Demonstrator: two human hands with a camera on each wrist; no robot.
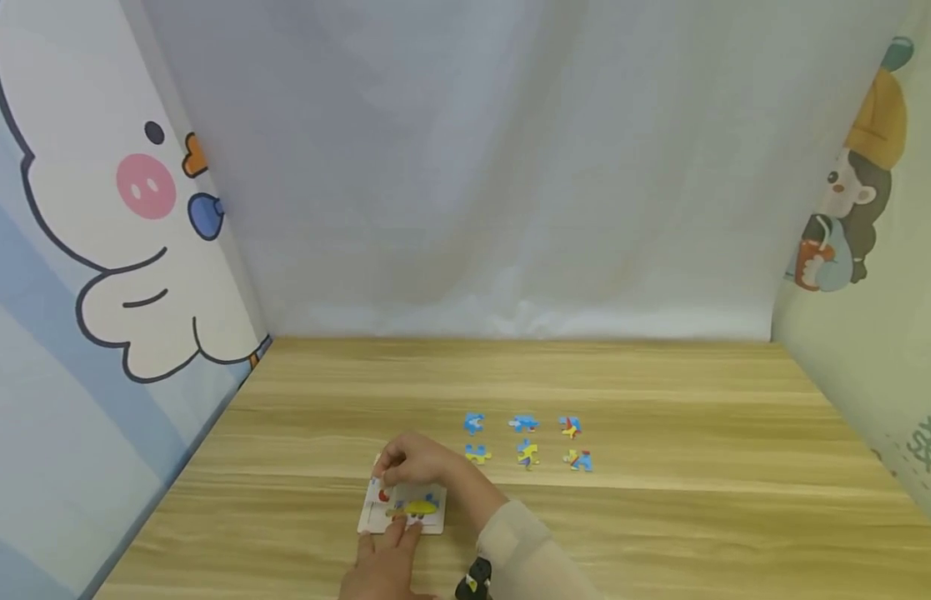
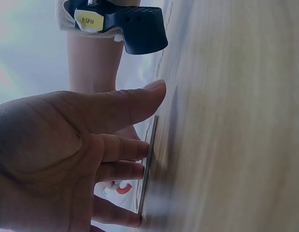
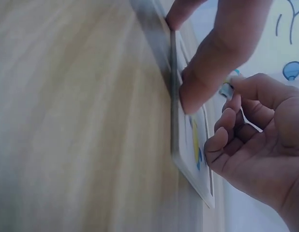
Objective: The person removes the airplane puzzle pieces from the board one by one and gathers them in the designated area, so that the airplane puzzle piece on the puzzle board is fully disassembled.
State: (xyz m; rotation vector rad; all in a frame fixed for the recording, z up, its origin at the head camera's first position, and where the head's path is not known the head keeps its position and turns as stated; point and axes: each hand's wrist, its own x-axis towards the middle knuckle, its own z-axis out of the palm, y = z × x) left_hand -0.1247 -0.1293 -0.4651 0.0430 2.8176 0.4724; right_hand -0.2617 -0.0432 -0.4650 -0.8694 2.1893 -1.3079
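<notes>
A white puzzle board lies flat on the table, low and left of the middle in the head view. It bears a yellow and blue picture part and a red spot near its left side. My left hand rests on the board's near edge with fingers extended, thumb apart in the left wrist view. Over the far left part of the board, my right hand pinches a small puzzle piece between thumb and index finger. Its other fingers are curled close to the board. The fingers mostly hide the piece in the head view.
Several loose blue and yellow puzzle pieces lie in two rows on the wooden table, right of the board. A pale curtain hangs behind the table, with printed cloth walls on either side.
</notes>
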